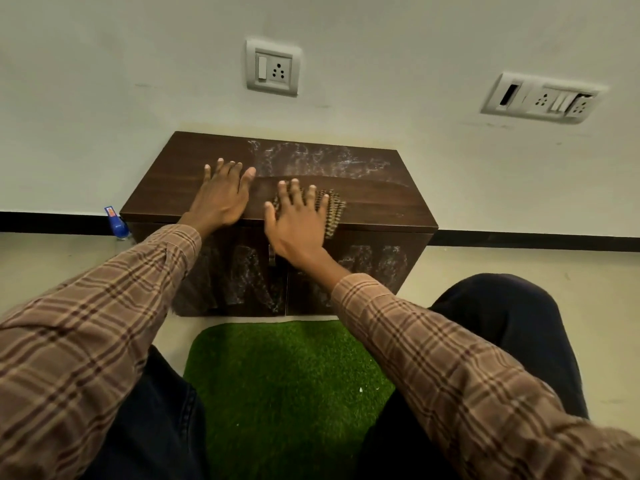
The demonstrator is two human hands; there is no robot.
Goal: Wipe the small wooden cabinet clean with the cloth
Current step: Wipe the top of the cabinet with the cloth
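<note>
A small dark wooden cabinet (381, 202) stands against the wall. White smears cover the back right of its top and both front doors. My left hand (221, 195) lies flat and spread on the left part of the top. My right hand (298, 216) presses flat on a brown checked cloth (334, 209) near the front edge, middle of the top. The cloth shows past my fingers on the right and hangs a little over the front edge.
A green grass-like mat (287, 386) lies on the floor before the cabinet, between my knees. A blue bottle (117, 225) stands at the cabinet's left side by the wall. Two socket plates (272, 67) (543, 98) sit on the wall above.
</note>
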